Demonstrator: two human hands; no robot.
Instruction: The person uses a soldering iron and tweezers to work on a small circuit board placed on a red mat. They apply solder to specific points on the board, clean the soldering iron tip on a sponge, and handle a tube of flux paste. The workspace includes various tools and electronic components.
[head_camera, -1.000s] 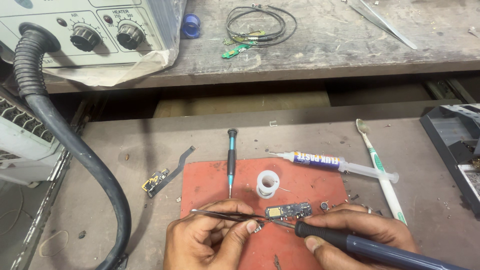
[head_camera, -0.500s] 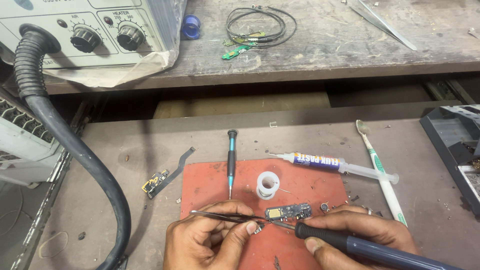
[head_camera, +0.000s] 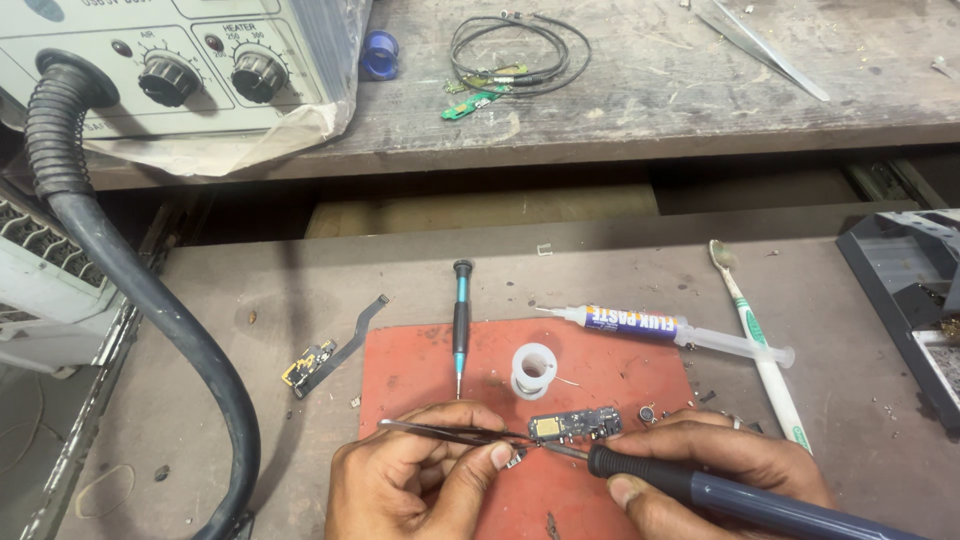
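At the lower centre of the frame, a person's left hand (head_camera: 425, 480) pinches slim metal tweezers (head_camera: 450, 434) between closed fingers, the tips pointing right to the left end of a small dark circuit board (head_camera: 575, 425) lying on a red work mat (head_camera: 420, 375). The right hand (head_camera: 715, 475), at the lower right, is wrapped around the dark handle of a soldering iron (head_camera: 700, 488), whose tip meets the board's left end beside the tweezer points. Judging by this, the joint at that end is in mid-work: iron and tweezers are both applied, nothing yet lifted away, and whether a part is seated under the tips is too small to tell.

Just above the board stand a small spool of solder wire (head_camera: 530, 370) and a teal-shafted screwdriver (head_camera: 461, 325). A syringe of flux paste (head_camera: 660, 330) and a worn toothbrush (head_camera: 760, 345) lie to the right on the surface (head_camera: 250, 290), a flex-cable part (head_camera: 325, 355) to the left. A hot-air station (head_camera: 160, 70) with a black ribbed hose (head_camera: 130, 290) fills the upper left.
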